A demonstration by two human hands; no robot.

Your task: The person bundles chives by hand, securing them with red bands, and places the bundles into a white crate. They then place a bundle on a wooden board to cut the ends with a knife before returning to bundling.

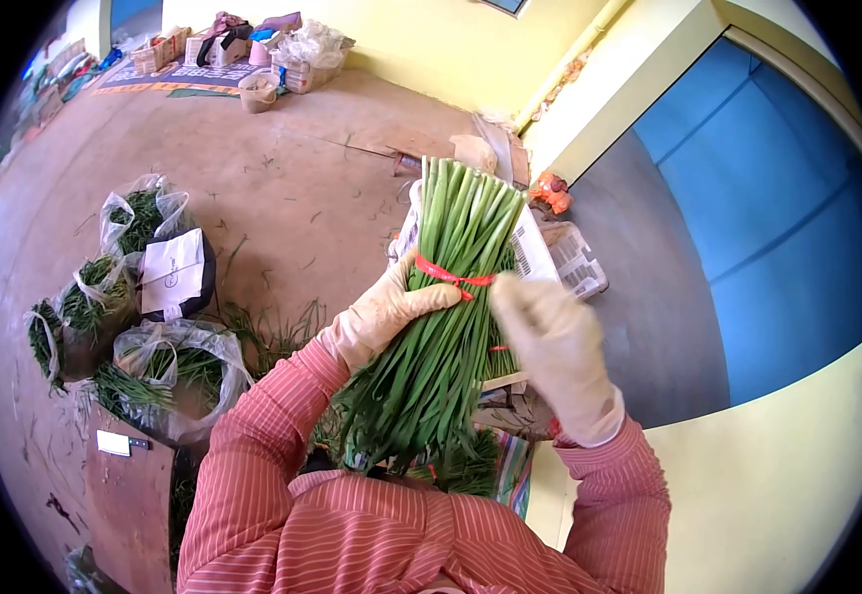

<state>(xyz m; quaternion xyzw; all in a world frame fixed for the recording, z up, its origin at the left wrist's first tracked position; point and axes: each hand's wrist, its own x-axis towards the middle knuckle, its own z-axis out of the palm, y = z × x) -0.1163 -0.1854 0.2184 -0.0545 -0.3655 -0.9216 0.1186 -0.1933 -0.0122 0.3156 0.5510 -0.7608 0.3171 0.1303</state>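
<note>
A thick bunch of garlic chives [411,356] stands upright before my chest, cut pale stems at the top and dark leaves hanging down. Around its upper part runs a red tie [451,277], knotted at the front. My left hand [396,307], in a pale glove, is closed round the bunch, its thumb lying across the front just below the tie. Beside the bunch's right edge is my right hand [555,346], gloved too, its fingers curled and slightly blurred near the tie's end. Whatever may be between those fingers is hidden.
Behind the bunch are a white crate [574,257] and more tied greens. Plastic bags of greens [183,371] stand on the left, near a dark stool with a white paper [173,272]. A wooden board [129,505] lies lower left. A blue door [767,218] is at right.
</note>
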